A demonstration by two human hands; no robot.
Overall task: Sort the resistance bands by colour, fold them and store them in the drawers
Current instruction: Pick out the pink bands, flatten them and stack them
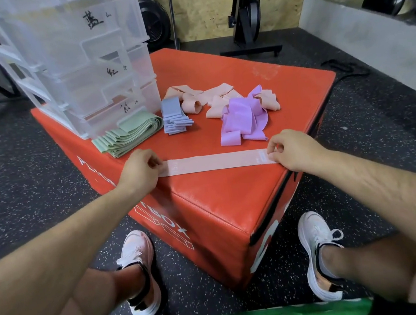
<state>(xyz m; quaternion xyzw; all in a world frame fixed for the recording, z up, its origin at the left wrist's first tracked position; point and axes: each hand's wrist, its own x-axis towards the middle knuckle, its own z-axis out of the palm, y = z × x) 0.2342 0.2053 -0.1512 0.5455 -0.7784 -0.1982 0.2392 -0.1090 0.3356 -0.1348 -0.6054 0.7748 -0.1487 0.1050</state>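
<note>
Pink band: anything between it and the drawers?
Yes: between the pink band and the bottom drawer lies the green stack, right at its front, the blue stack beside it. Visible drawers look shut.

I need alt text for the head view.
Left hand and right hand pinch the ends of a pink band laid flat on a red box. Behind lie green stack, blue stack, purple pile, pink pile and clear drawers.

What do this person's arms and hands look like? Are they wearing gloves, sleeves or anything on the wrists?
Both arms are bare: no sleeve reaches the left forearm or the right forearm. The left hand and right hand have no gloves, and neither wrist shows a watch or strap. No ring shows on the fingers in view.
</note>
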